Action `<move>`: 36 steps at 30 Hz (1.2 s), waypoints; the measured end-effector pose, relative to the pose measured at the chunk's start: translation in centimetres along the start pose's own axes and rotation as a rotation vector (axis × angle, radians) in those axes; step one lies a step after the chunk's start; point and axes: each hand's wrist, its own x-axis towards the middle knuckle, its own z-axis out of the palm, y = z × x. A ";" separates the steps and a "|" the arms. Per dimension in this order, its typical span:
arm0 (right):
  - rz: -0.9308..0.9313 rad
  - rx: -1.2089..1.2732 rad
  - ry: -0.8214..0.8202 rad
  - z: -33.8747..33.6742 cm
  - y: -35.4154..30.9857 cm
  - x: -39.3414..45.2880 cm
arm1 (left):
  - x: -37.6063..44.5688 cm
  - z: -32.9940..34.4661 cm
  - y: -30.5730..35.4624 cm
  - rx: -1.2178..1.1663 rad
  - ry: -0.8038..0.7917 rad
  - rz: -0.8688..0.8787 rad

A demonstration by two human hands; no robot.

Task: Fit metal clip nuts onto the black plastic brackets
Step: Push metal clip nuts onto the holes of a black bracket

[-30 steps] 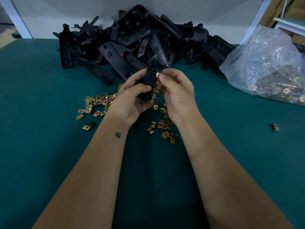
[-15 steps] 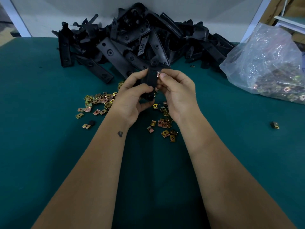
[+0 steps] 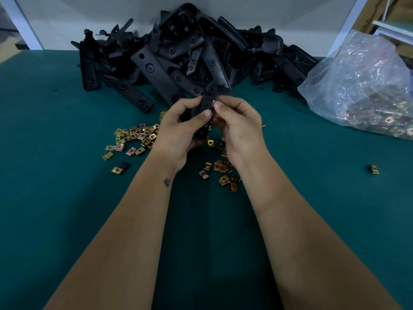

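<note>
Head view: left hand (image 3: 178, 128) clamped round black bracket (image 3: 206, 102), raised over the green table (image 3: 55, 198). Right hand (image 3: 239, 126) pinching a clip nut (image 3: 213, 102) against its edge. Looks stiff and light; springy, slippery nut probably best held by its flat faces.

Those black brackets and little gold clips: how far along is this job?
Nothing plainly finished shows; I can't tell whether the heaped brackets carry clips. In hand: the left hand grips one bracket while the right hand presses a clip nut onto its edge. Left: loose clip nuts on the table, plus a bagful.
</note>
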 end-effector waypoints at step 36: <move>-0.598 -1.664 -0.567 1.7 2.7 -1.3 | 0.5 -3.2 2.5 -0.274 0.533 0.150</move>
